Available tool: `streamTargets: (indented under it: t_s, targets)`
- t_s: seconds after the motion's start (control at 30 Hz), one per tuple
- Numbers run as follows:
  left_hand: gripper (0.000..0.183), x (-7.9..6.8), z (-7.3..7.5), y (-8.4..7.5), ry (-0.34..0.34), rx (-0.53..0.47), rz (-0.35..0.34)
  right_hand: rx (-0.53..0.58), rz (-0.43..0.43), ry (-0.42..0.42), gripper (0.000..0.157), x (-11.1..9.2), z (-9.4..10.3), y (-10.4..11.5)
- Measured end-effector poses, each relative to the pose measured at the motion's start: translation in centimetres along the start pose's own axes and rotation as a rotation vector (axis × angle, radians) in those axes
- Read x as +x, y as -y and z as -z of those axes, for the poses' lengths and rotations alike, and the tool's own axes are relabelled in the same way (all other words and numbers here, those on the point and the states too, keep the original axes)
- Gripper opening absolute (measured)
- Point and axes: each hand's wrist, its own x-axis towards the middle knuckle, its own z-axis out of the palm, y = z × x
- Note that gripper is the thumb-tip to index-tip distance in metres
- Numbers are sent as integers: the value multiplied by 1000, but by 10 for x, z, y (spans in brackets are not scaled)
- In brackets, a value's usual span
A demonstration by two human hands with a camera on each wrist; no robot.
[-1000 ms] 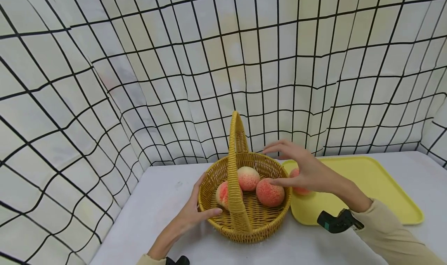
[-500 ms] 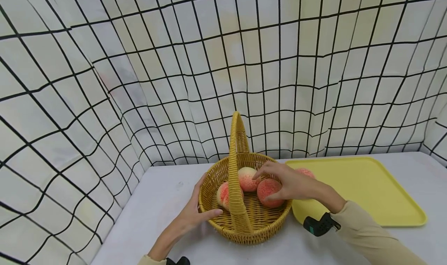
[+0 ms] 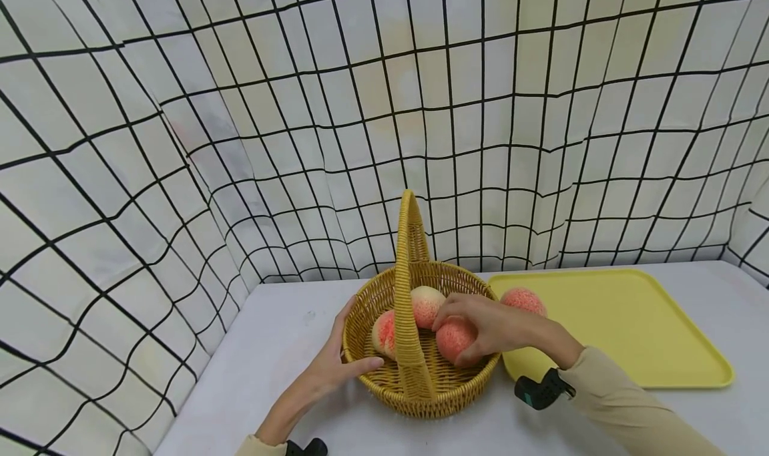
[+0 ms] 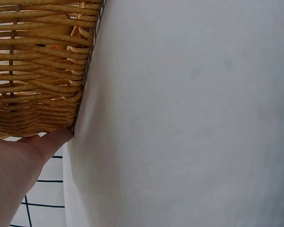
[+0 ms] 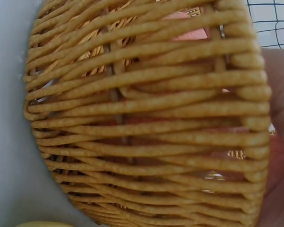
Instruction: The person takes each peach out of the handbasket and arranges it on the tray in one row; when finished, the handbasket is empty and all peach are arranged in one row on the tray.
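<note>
A brown wicker basket (image 3: 420, 406) with a tall arched handle stands on the table. Its left rim is gripped by my left hand (image 3: 330, 366), the thumb over the edge and the fingers along the outer wall. Inside the basket, my right hand (image 3: 495, 324) holds a red peach (image 3: 454, 338) near the right wall, fingers bent round its far side and thumb on its near side. Two paler peaches lie there too: one at the back (image 3: 427, 306) and one on the left (image 3: 383, 334), partly behind the handle. In the right wrist view, basket weave (image 5: 146, 104) hides most of the hand.
To the right of the basket, a yellow tray (image 3: 631, 329) lies flat on the white-covered table (image 3: 258, 349). One more peach (image 3: 525, 300) rests at its left end, partly covered by my right arm. White sheeting with a black net (image 3: 360, 142) rises behind.
My right hand has moved left and down from the basket's right rim to the red peach, and its fingers have closed round it. The left hand keeps its place on the basket.
</note>
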Motion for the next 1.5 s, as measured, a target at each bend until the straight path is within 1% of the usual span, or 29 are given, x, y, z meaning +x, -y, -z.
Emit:
streamTargets:
  t_s: [0.23, 0.4, 0.53, 0.6, 0.7, 0.87, 1.0, 1.03, 1.13, 1.27, 1.4, 1.5]
  targets:
    - [120, 0, 1, 1, -2, 8, -13, -8, 42, 41, 44, 4, -1, 0]
    - [119, 1, 1, 1, -4, 8, -12, -26, 51, 23, 44, 5, -2, 0]
    - [119, 1, 1, 1, -6, 12, -13, -15, 66, -45, 45, 3, -4, 1]
    - [118, 0, 2, 1, -7, 12, -13, 6, 86, -103, 45, 2, -3, 2]
    - [118, -1, 2, 2, -10, 8, -14, 71, 117, -202, 47, -3, 2, 6]
    - [119, -2, 1, 2, -10, 2, -10, 152, 113, -349, 50, -19, 21, 18]
    - [118, -2, 2, 1, -15, 3, -9, 190, 104, -422, 51, -35, 40, 22]
    - [119, -2, 3, 0, -18, 3, -8, 184, 101, -436, 52, -39, 44, 21]
    - [119, -2, 3, 0, -21, 9, 0, 157, 91, -470, 53, -49, 51, 15]
    - [120, -1, 3, -1, -19, 10, 16, 129, 76, -494, 54, -64, 56, 3]
    - [120, 0, 2, -1, -20, 4, 26, 130, 40, -509, 55, -84, 54, -15]
    - [120, 0, 1, -2, -20, 4, 25, 129, -13, -533, 58, -104, 51, -28]
